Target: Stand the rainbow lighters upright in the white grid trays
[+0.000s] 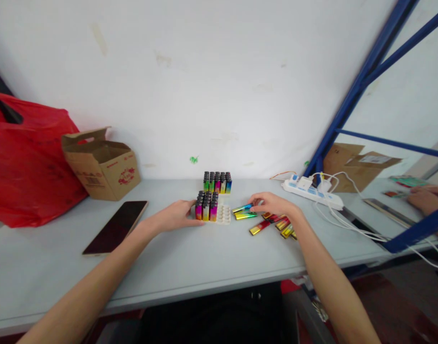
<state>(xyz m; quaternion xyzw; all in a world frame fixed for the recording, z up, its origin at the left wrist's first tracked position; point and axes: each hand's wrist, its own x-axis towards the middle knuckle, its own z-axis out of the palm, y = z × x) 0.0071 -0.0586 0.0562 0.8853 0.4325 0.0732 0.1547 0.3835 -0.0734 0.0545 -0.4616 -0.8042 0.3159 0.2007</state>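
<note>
Upright lighters (206,210) with black tops and shiny pink, yellow and silver bodies fill the left part of a white holder tray (224,215). Empty round slots show on the tray's right side. My left hand (181,215) grips the left edge of this group, thumb in front and fingers behind. To the right, my right hand (271,204) is closed at the end of a blue lighter (242,208), fingertips partly hidden. A green-yellow lighter (245,216) lies just in front of it. Several red and gold lighters (260,227) lie loose under and beside the right wrist.
Another block of upright lighters (217,182) stands behind, near the wall. On the left are a phone (115,227), an open cardboard box (104,165) and a red plastic bag (28,162). A power strip (312,192) with white cables and a blue metal frame (343,112) stand right.
</note>
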